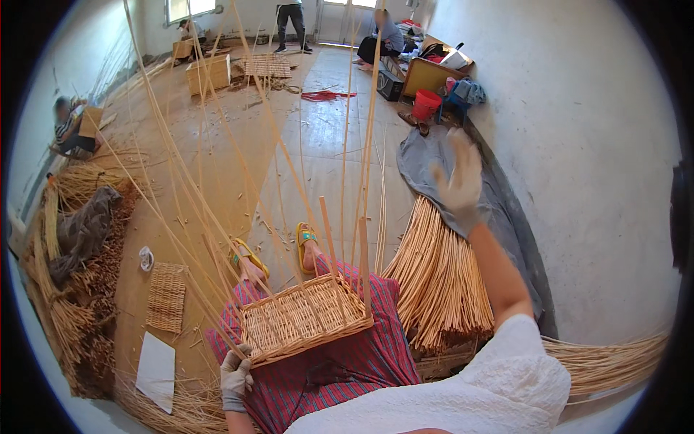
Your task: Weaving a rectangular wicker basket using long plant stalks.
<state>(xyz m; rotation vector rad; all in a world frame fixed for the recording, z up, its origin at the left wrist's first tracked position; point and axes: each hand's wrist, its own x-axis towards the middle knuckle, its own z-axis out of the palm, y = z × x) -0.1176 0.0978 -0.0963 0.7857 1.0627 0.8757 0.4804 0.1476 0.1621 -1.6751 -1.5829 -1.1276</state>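
Observation:
A woven wicker basket base (pixel 307 324) rests on my lap over striped red-and-grey cloth (pixel 347 365), with long pale upright rods rising from its sides. My left hand (pixel 236 376), in a pale glove with a grey cuff, is closed on the basket's near left corner. My right hand (pixel 457 181), also gloved, is raised at the right with its fingers apart and holding nothing, away from the basket and above a grey cloth (pixel 506 253). A thick bundle of peeled rods (pixel 441 289) lies below it, partly under that cloth.
Rod piles (pixel 69 311) line the left, near a woven mat (pixel 165 296) and white sheet (pixel 156 365). A wall (pixel 593 181) is close on my right. A red bucket (pixel 425 105), wooden box (pixel 207 76) and several people (pixel 72 126) are farther off.

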